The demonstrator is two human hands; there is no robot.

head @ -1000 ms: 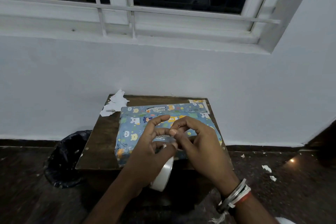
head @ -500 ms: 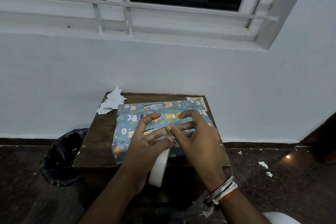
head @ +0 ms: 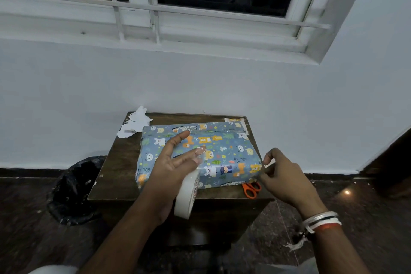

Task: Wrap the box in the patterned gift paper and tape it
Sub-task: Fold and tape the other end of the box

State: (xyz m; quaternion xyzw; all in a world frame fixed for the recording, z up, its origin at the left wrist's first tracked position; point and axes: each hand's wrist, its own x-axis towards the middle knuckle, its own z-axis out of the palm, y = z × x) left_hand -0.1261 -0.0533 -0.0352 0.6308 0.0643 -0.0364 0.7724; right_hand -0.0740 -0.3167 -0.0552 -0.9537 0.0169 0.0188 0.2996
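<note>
The box (head: 226, 149), wrapped in blue paper printed with animals, lies flat on a small dark wooden table (head: 120, 162). My left hand (head: 171, 162) hovers over the box's left half with its fingers stretched out. A white tape roll (head: 186, 198) hangs from that hand's thumb side, and a shiny bit of clear tape shows at the fingertips. My right hand (head: 282, 176) is at the box's near right corner, its fingertips pinching what looks like the end of the clear tape strip drawn from the roll.
Orange-handled scissors (head: 251, 189) poke out from under the box's near right edge. Torn white paper scraps (head: 135, 124) lie at the table's back left corner. A black-lined bin (head: 73, 187) stands on the floor to the left. The white wall is just behind the table.
My hands were together at the roll over the box's middle. The right hand has moved away to the box's right corner, and the left hand's fingers have straightened.
</note>
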